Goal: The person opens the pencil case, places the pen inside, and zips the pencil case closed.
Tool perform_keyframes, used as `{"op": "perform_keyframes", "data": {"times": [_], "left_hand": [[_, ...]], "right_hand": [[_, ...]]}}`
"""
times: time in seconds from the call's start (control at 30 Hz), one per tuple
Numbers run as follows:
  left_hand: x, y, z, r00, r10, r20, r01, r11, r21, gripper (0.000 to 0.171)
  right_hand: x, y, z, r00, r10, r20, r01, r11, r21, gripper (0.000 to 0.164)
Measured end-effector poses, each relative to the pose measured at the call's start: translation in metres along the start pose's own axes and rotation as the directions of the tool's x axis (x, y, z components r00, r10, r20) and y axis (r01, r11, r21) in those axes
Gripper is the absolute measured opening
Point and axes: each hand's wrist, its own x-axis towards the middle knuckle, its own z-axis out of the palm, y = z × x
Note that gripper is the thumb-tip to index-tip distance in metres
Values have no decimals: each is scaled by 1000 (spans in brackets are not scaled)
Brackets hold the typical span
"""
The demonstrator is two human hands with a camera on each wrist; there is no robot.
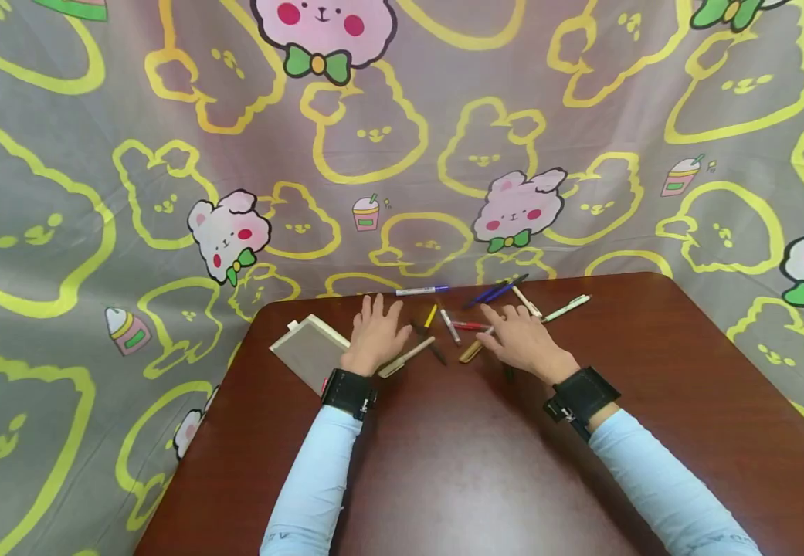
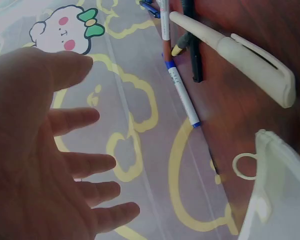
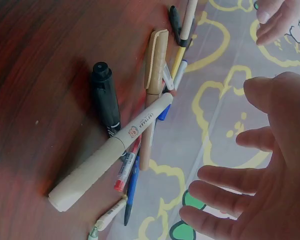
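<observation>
Two bare hands were laid flat, palms down and fingers spread, holding nothing, at the far part of a dark reddish-brown wooden table (image 1: 457, 432). The left hand (image 1: 376, 332) was placed just right of a flat grey mesh pencil pouch with a cream edge and ring pull (image 1: 307, 347), and a thick cream capped marker (image 1: 407, 357) lay just beside its near right edge. The right hand (image 1: 523, 340) was spread over the right part of a loose scatter of pens: a white pen with blue ends (image 1: 421, 291) at the far table edge, a slim yellow pen (image 1: 431, 315), a red pen (image 1: 469, 326), dark blue pens (image 1: 495, 292) and a white pen with a green tip (image 1: 565, 308) to the far right. In the right wrist view a short black marker (image 3: 106, 100) and a tan capped pen (image 3: 152, 95) were seen lying among the others. The step in hand was judged to be the very start of gathering, with nothing yet lifted and the pouch apparently closed, though its zip could not be made out. For the next move, a single pen would need to be pinched from the pile, or the pouch taken up and opened. Behind and around the table a grey cloth printed with yellow bear outlines and pink bears (image 1: 513, 116) was hung, and nothing else of the room could be seen.
</observation>
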Motion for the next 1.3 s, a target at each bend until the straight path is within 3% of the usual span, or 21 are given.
{"op": "perform_keyframes", "data": {"times": [0.27, 0.43, 0.67, 0.87, 1.13, 1.3], "left_hand": [[-3, -9, 8, 999, -35, -27, 35, 999, 9, 55], [-4, -13, 7, 994, -56, -90, 60, 997, 48, 51], [-6, -20, 10, 985, -120, -122, 124, 992, 27, 42], [-6, -26, 12, 969, -189, -157, 195, 980, 27, 40], [-6, -38, 7, 937, -288, -196, 307, 949, 72, 39], [-7, -49, 6, 931, -330, -159, 344, 937, 70, 39]], "right_hand": [[-6, 2, 4, 999, 50, -4, -50, 998, 26, 61], [-8, 5, 4, 996, 87, 9, -87, 995, 45, 58], [-11, 8, 9, 995, 95, 18, -95, 995, 31, 43], [-13, 11, 12, 995, 95, 15, -96, 995, 19, 29], [-14, 15, 15, 994, 110, 14, -110, 994, 27, 30], [-19, 15, 20, 990, 127, 52, -130, 991, 44, 23]]}}
